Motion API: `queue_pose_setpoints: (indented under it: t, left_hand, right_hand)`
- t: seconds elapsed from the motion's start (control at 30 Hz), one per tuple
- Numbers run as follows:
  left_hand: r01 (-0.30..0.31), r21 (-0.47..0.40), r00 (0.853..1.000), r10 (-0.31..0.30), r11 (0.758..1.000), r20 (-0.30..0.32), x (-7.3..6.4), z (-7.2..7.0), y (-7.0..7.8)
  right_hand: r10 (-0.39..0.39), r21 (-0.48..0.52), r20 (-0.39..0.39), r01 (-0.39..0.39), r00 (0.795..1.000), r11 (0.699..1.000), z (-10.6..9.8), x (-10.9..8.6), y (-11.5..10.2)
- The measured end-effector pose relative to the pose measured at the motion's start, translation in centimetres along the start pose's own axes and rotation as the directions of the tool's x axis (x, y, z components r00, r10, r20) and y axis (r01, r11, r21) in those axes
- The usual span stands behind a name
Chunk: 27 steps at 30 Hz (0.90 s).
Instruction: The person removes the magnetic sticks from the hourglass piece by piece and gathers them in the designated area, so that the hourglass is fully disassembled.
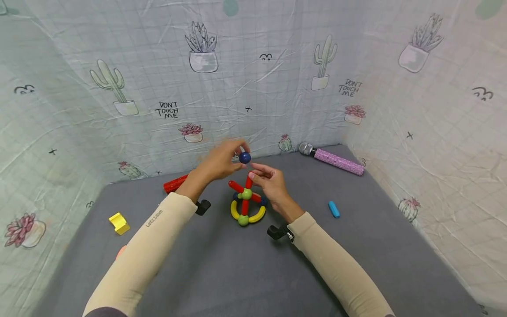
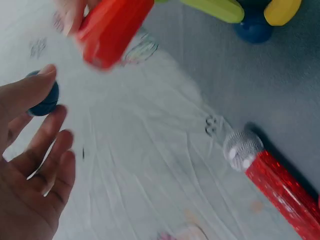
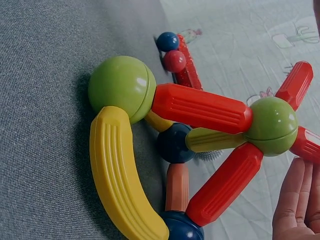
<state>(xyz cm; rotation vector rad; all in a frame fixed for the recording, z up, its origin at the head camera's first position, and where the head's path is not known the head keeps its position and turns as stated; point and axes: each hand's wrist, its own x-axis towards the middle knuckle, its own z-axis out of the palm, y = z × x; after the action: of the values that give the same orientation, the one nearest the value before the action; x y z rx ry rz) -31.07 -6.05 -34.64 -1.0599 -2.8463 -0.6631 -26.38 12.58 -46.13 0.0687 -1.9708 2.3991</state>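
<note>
My left hand (image 1: pixel 222 162) pinches a dark blue ball (image 1: pixel 244 157) between thumb and fingers, held up above a magnetic stick-and-ball build. Close beside it, my right hand (image 1: pixel 274 187) has thumb and fingers on an upright red rod (image 1: pixel 249 180) at the top of the build. That rod joins a green ball (image 3: pixel 272 125), from which another red rod (image 3: pixel 295 85) juts out free. Below, more rods slope down to a base of yellow curved rods (image 3: pixel 117 170), a second green ball (image 3: pixel 120 87) and dark blue balls (image 3: pixel 175 142). Most of the right palm is out of its wrist view.
A red glitter microphone (image 2: pixel 280 187) lies behind my left forearm, with a blue ball (image 3: pixel 167 42) and a red ball (image 3: pixel 174 61) near it. Further right are a pink microphone (image 1: pixel 336 161) and a blue rod (image 1: pixel 334 209). A yellow block (image 1: pixel 119 223) sits left.
</note>
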Motion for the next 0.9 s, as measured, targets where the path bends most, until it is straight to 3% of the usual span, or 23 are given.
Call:
queue_pose_setpoints:
  t: [0.13,0.27,0.4,0.53,0.77,0.9]
  left_hand:
    - [0.027,-0.032,0.988,-0.032,0.999,-0.151,-2.4,-1.3,-2.1]
    - [0.079,-0.036,0.977,-0.085,0.996,-0.198,-4.8,-2.0,-4.6]
    - [0.168,-0.041,0.973,-0.172,0.985,-0.153,-7.0,-1.9,-7.0]
    - [0.23,-0.035,0.967,-0.232,0.973,-0.101,-8.1,-1.0,-9.1]
    - [0.304,0.05,0.953,-0.303,0.951,-0.031,-8.7,1.7,-12.8]
    - [0.335,0.113,0.942,-0.336,0.935,-0.014,-8.5,3.1,-13.8]
  right_hand:
    - [-0.019,-0.024,0.014,0.019,1.0,1.0,0.1,-0.2,0.0]
    - [-0.031,-0.043,0.03,0.032,0.999,0.999,0.1,-0.4,-0.2]
    - [-0.037,-0.056,0.05,0.039,0.998,0.998,0.3,-0.4,-0.2]
    - [-0.034,-0.059,0.052,0.037,0.998,0.998,0.1,-0.4,-0.2]
    - [-0.023,-0.058,0.059,0.026,0.998,0.998,0.2,-0.5,-0.2]
    - [-0.019,-0.058,0.063,0.023,0.998,0.998,0.2,-0.5,-0.2]
